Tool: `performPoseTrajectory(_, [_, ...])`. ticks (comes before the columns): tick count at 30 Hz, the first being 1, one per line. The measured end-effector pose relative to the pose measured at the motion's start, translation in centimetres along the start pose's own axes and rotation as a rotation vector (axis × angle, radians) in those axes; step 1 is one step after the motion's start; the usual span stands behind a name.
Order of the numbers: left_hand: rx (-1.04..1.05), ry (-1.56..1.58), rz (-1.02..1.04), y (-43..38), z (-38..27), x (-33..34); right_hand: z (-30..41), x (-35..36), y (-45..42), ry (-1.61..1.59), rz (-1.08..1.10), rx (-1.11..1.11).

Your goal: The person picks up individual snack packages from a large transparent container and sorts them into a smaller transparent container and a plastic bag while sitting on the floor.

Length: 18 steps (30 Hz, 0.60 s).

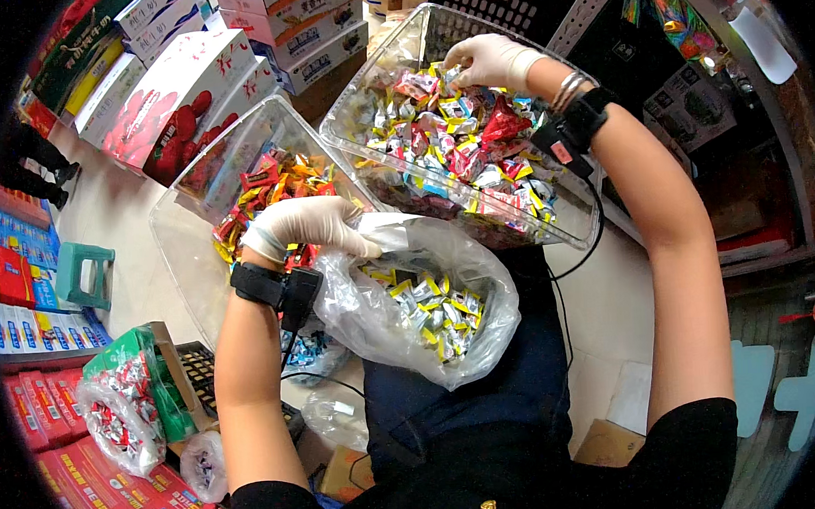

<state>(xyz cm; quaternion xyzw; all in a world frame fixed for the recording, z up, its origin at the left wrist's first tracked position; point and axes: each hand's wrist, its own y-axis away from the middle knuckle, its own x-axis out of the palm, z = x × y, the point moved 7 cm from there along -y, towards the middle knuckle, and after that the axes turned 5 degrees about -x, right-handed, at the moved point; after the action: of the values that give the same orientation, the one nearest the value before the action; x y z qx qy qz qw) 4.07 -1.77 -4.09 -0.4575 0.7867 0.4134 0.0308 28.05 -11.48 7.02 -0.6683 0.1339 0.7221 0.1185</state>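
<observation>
My gloved left hand (313, 228) grips the rim of a clear plastic bag (355, 312), which rests on my lap. Inside it lie silver-and-yellow wrapped candies (442, 315). Up at the far side of a large clear plastic bin (403, 175), my gloved right hand (490, 60) reaches into mixed wrapped candies (456, 134), fingertips down among them. Whether it holds one is hidden by the fingers. A second clear bin (187, 266), left of the first, contains red and orange wrapped candies (286, 181), partly behind my left hand.
Cartons (178, 107) stand stacked behind the bins. A green plastic stool (85, 275) is on the floor at left. Lower left, bags of wrapped candy (119, 428) rest on red boxes (116, 491). A dark cable (565, 301) hangs beside my lap. A person's legs (40, 166) show far left.
</observation>
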Motion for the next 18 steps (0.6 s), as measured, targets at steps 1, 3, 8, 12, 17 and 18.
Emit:
performPoseTrajectory(1, [0.005, -0.028, -0.008, 0.1, 0.0, 0.0, -0.5, -0.5, 0.5, -0.190, 0.023, 0.035])
performPoseTrajectory(3, [-0.033, -0.057, -0.012, 0.3, 0.1, -0.1, -1.4, -1.3, 1.2, -0.157, 0.184, 0.100])
performPoseTrajectory(8, [-0.002, -0.031, -0.018, 0.6, -0.5, -0.1, -1.5, -2.4, 1.0, 0.216, 0.035, 0.046])
performPoseTrajectory(12, [0.034, 0.002, -0.015, 1.0, -0.8, -0.2, 1.7, 0.8, -1.2, 0.127, 0.167, 0.091])
performPoseTrajectory(17, [0.013, -0.026, -0.016, 0.7, -0.5, -0.2, 0.8, 2.0, -1.9, 0.082, 0.062, 0.002])
performPoseTrajectory(18, [-0.002, -0.034, -0.016, 0.7, -0.4, -0.2, 0.4, 1.6, -1.6, -0.140, 0.014, 0.028])
